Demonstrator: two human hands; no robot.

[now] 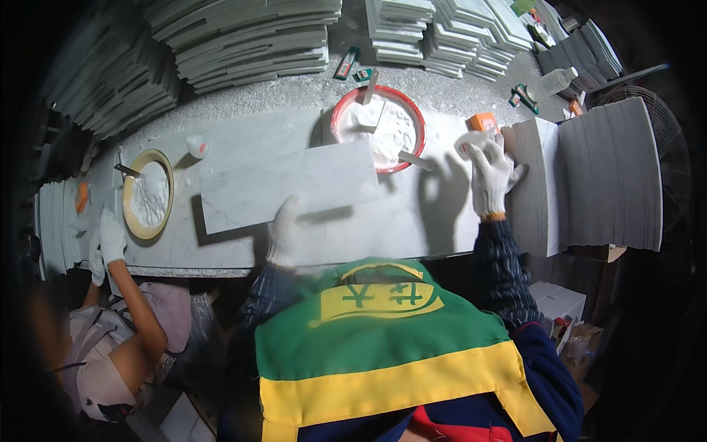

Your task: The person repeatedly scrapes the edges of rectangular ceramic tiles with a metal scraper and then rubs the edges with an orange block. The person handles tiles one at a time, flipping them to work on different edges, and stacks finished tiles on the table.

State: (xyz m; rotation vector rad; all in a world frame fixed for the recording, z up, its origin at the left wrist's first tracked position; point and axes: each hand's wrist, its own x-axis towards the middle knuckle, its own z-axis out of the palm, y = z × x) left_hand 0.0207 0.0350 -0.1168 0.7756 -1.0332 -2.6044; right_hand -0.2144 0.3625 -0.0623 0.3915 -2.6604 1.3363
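My fingers [289, 214], gloved in white on the left hand [283, 237], are pressed down on the near edge of the marble slab [291, 184]; whether they curl under it I cannot tell. My right hand [491, 173] rests with its fingers spread apart, closed on nothing, against the upright stack of slabs [541, 184] at the right end of the table [412, 221].

The marble slab lies flat, slightly skewed, on the table in front of me, its far corner just beside the red-rimmed bowl [378, 127] of white paste. I judge it heavy, rigid and brittle at the corners, its polished face slippery under cotton gloves; the long edges, both hands well apart, look the safest hold.

A scraper [417, 160] leans over the bowl's rim. Left of the slab sits a yellow-rimmed bowl [148, 194], near a co-worker's gloved hand [112, 236]. An orange block [482, 121] lies beyond my right hand.
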